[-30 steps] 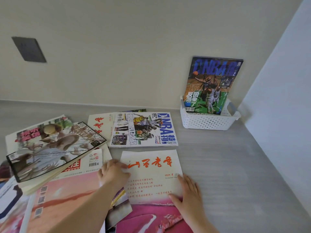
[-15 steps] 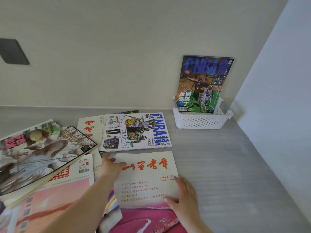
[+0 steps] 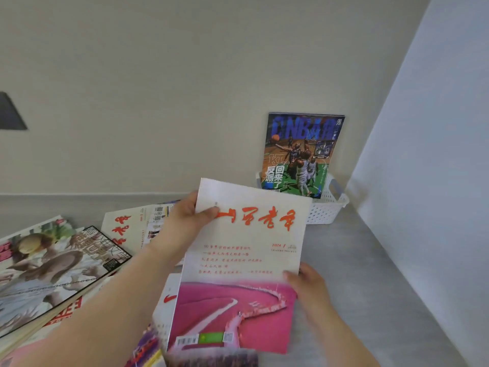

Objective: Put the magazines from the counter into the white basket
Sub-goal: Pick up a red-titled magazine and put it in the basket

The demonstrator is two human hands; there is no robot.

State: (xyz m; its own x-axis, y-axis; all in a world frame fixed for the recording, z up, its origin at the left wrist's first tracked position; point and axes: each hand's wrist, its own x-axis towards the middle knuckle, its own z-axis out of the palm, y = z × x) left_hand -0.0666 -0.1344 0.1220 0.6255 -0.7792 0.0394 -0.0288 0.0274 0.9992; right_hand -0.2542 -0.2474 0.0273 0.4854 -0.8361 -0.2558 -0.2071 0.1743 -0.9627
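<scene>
Bare left hand (image 3: 182,226), bare right hand (image 3: 308,287), 2 bare forearms (image 3: 100,308)

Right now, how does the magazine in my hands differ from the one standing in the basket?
The cream-and-pink magazine is gripped at its side edges by the left hand and right hand; the blue NBA magazine stands upright in the white basket, untouched. The cream-and-pink magazine has red brush lettering over a pink picture; the NBA magazine shows basketball players on a dark cover. Both face the camera cover-first.

Held magazine (image 3: 246,260) was cream with red script, pink below; basket (image 3: 326,207) white, perforated; worktop (image 3: 370,274) grey woodgrain.
</scene>
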